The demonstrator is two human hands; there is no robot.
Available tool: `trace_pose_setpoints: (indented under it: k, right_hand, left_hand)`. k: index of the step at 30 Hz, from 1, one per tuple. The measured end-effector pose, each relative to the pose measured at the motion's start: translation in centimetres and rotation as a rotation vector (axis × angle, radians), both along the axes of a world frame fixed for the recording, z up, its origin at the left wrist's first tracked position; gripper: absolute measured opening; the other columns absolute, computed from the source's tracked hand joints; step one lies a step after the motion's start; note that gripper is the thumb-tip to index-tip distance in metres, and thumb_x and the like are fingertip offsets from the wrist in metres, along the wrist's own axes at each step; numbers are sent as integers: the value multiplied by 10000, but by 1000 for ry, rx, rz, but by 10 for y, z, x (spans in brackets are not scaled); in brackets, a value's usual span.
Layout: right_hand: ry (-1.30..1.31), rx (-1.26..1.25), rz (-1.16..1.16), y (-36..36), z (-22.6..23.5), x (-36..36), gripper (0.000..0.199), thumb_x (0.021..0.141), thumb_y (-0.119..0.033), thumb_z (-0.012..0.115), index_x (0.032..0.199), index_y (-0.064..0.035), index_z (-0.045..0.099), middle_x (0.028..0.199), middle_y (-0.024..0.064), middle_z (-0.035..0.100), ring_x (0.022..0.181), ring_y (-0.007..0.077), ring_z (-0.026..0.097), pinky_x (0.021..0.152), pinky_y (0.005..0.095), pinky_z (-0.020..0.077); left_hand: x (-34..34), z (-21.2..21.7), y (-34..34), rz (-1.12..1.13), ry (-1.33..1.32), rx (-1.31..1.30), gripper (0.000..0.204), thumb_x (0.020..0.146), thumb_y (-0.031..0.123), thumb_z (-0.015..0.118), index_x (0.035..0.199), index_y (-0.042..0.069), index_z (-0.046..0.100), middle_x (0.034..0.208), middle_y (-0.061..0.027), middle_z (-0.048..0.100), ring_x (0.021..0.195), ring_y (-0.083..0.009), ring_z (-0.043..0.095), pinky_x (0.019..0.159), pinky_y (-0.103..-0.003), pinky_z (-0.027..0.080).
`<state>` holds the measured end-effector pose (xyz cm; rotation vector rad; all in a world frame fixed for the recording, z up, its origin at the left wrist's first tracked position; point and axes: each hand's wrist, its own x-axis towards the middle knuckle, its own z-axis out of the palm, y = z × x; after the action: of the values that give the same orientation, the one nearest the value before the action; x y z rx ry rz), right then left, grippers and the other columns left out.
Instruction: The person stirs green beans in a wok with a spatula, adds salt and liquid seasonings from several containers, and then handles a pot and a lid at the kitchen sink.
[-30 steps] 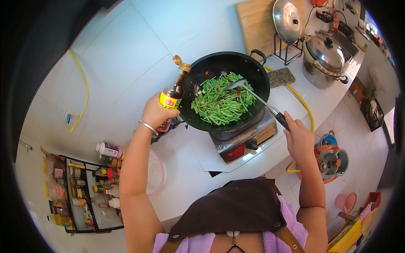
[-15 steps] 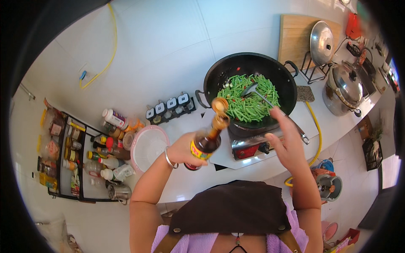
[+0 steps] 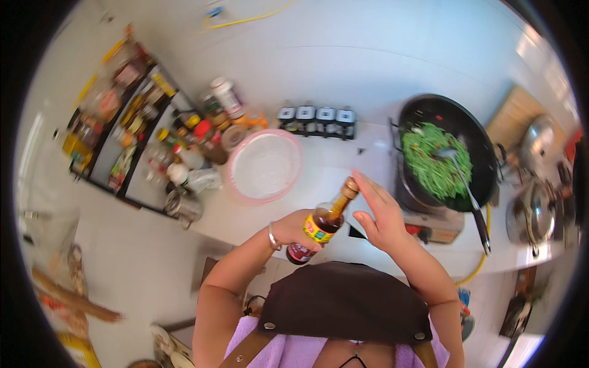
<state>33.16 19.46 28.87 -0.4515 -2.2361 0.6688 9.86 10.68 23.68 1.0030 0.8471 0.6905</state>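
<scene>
My left hand (image 3: 291,227) is wrapped round the body of a glass sauce bottle (image 3: 325,222) with dark liquid and a yellow-and-red label. The bottle leans toward the upper right, and its gold cap (image 3: 350,186) looks closed. Beside the cap is my right hand (image 3: 384,222), fingers stretched out and the thumb apart. Its fingers lie against or very near the cap; which, I cannot tell. To the right, cut green beans (image 3: 432,161) with red bits fill part of a black wok (image 3: 485,144). A dark-handled metal spatula (image 3: 467,184) rests in the wok.
The wok sits on a gas burner (image 3: 429,228). Left of it are several seasoning boxes (image 3: 316,119) and a pink-rimmed basin (image 3: 232,172). Crowded bottles and a black rack (image 3: 126,190) stand further left. A lidded pot (image 3: 532,214) and a cutting board (image 3: 521,119) are at right.
The bottle's cap, flipped open before, now looks closed. My right hand has come from beside the wok to the cap. The view has swung left, so the wok appears further right.
</scene>
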Motion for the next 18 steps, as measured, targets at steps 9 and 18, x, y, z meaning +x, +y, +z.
trace_pose_setpoints:
  k: [9,18]
  right_hand:
    - [-94,-114,102,-22,-14,-76,811,808,-133,696,1466,2,242,1436,237,397,1220,371,515,1021,412,403]
    - [-318,-282,24,-14,-55,-66,609,831,-70,659,1380,-1,406,1184,211,608,893,279,663,809,382,517]
  left_hand:
    - [-76,-12,-64,548,325,292,639,613,179,847,1170,42,565,999,-25,632,893,-145,588,827,-297,489]
    - [-259,17,-146,1678,726,676,629,628,240,845,1150,24,568,987,-55,620,870,-198,611,803,-331,504]
